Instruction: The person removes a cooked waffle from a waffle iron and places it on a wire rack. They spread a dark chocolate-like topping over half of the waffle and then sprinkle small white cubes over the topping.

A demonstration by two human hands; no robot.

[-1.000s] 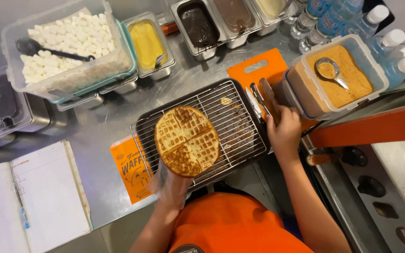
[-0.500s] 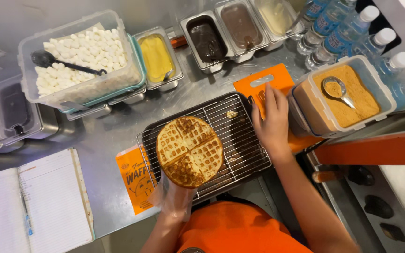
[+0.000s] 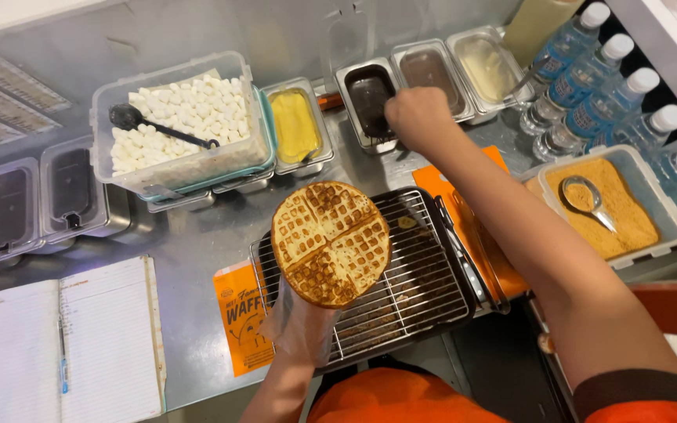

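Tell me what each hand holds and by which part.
Left hand, in a clear glove, holds the round golden waffle by its lower edge. Right hand is at the dark sauce pan; its grip is hidden.

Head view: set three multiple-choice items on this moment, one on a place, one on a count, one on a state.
1. Where is the right hand?
A. at the dark sauce pan
B. on the open notebook
C. in the marshmallow tub

2. How many round waffles show?
A. three
B. one
C. two

3. How is the waffle?
A. flat on the wire rack
B. broken apart
C. held up by the left hand

A: the hand is over that pan.
B: only one shows.
C: the gloved hand lifts it.
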